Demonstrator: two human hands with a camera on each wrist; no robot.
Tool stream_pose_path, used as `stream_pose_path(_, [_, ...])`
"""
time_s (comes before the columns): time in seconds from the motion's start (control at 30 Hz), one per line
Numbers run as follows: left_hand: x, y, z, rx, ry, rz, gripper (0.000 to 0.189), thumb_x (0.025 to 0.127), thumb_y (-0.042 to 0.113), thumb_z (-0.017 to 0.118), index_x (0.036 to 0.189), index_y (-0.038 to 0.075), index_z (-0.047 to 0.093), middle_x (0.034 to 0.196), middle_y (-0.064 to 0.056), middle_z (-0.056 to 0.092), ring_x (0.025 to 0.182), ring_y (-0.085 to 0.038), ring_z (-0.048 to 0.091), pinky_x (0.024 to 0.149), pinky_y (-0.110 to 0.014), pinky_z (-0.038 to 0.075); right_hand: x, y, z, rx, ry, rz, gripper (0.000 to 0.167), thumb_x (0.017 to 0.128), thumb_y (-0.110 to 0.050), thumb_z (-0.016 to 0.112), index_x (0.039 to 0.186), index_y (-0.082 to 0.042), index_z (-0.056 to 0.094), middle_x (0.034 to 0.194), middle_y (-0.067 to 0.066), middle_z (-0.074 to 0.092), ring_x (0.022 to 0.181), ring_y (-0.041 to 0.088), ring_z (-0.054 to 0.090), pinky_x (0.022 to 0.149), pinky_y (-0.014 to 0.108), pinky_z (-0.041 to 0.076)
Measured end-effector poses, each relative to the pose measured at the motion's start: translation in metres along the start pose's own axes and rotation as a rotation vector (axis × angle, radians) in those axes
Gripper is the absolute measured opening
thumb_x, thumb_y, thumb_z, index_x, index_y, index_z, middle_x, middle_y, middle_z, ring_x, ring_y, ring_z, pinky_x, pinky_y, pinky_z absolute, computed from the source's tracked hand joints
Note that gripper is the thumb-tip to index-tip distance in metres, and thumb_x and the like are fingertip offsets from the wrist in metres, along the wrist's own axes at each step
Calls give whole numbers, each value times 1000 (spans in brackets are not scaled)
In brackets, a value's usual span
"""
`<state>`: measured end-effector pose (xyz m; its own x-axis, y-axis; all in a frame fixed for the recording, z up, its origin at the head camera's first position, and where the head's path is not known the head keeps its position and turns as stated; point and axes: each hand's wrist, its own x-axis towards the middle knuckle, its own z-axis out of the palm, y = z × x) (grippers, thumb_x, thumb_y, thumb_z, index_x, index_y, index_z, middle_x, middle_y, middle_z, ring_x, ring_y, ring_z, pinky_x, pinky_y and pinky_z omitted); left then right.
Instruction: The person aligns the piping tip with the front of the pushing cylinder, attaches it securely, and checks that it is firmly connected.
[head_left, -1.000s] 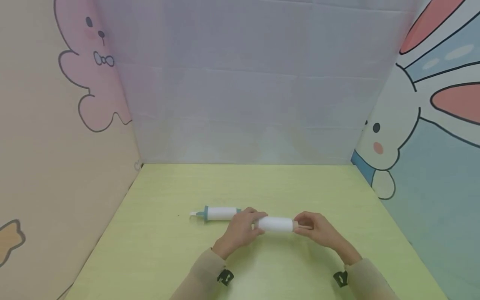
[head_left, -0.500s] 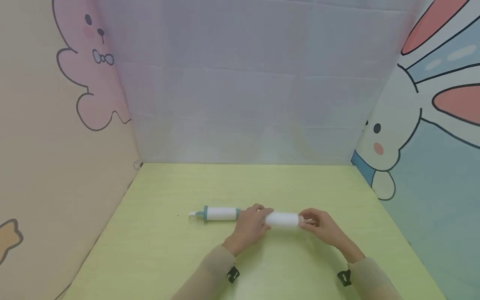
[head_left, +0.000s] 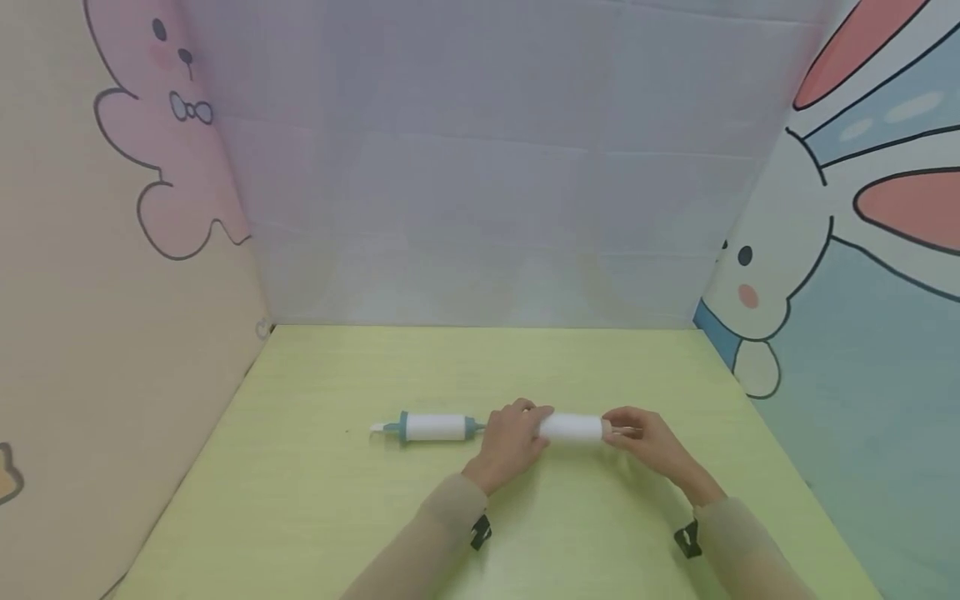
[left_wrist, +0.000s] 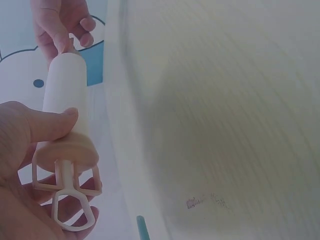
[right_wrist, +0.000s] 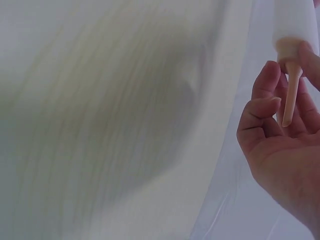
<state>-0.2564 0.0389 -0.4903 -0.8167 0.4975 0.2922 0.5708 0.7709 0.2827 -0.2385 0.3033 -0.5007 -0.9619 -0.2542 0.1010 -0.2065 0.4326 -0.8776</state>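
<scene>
A large white-barrelled syringe with pale peach ends lies crosswise between both hands, close over the table. My left hand grips its flange end, thumb over the barrel. The left wrist view shows a ring-shaped plunger handle and square finger loops there. My right hand pinches the collar at the other end, and the tapered peach nozzle points into the palm. To the left of the left hand, a similar syringe with teal ends lies on the table, its right end partly behind that hand.
The pale yellow-green table is bounded by a plain whitish back wall. Side panels with a pink cartoon bear and a white rabbit stand left and right.
Both hands have moved the white and peach syringe right and slightly toward the back wall, still holding its two ends. More of the teal syringe's right end now shows.
</scene>
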Motion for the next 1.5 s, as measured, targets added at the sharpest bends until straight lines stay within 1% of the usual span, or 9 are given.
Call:
stream_pose_path(0.13, [7,-2,6,15,5,2,44,82,29,75,124,20,64,110,-4,63,93,-21,60,69,-35,44,4,6,-1,20,10,23,33,87,-13,71,114,4,62,112,20,62,102,36,61,78,34,52])
stream_pose_path(0.4, [19,-2,22,23,-3,-14,42,82,27,75,122,21,66,108,-3,64,92,-20,60,69,-35,44,9,22,-5,70,6,56,37,88,-15,70,116,7,59,113,24,61,90,29,65,72,42,53])
stream_pose_path(0.7, [24,-2,28,-1,-8,-34,41,81,21,73,121,21,67,108,-3,64,93,-20,60,70,-36,45,16,33,-6,50,9,120,38,89,-18,69,117,6,60,113,22,62,89,27,65,71,35,51])
stream_pose_path(0.8, [25,-4,32,3,-16,-43,41,81,21,72,121,21,67,109,-3,64,93,-20,61,69,-37,45,18,30,-7,46,-2,132,37,90,-16,68,117,8,59,110,21,63,85,28,64,70,35,50])
stream_pose_path(1.0, [27,-7,40,-2,-36,-61,41,80,21,73,120,21,67,108,-4,65,94,-21,61,68,-37,45,16,3,-5,9,-17,155,32,91,-9,65,115,11,58,99,20,65,82,36,62,65,39,48])
stream_pose_path(1.07, [27,-7,41,-6,-48,-64,41,80,22,73,121,21,67,108,-3,65,95,-20,60,67,-37,45,15,-2,-5,-13,-20,157,32,92,-10,64,115,11,58,99,20,65,83,35,62,65,38,48])
stream_pose_path(1.17, [26,-7,42,-6,-63,-69,41,80,23,72,121,21,66,108,-3,64,97,-19,60,67,-37,44,14,-8,-4,-33,-25,152,31,92,-7,63,115,13,58,105,24,63,86,35,62,68,38,49])
stream_pose_path(1.33, [27,-8,40,-9,-78,-70,42,81,24,70,123,21,65,109,-3,64,97,-20,59,66,-37,44,18,6,-4,-19,-29,151,33,92,-8,64,117,13,57,111,27,61,89,33,64,71,38,50])
stream_pose_path(1.5, [28,-8,40,-15,-108,-75,43,82,24,69,125,21,64,111,-4,63,97,-22,59,67,-39,44,21,29,-5,-5,-29,161,39,92,-14,65,121,10,56,112,23,63,85,28,65,67,35,49])
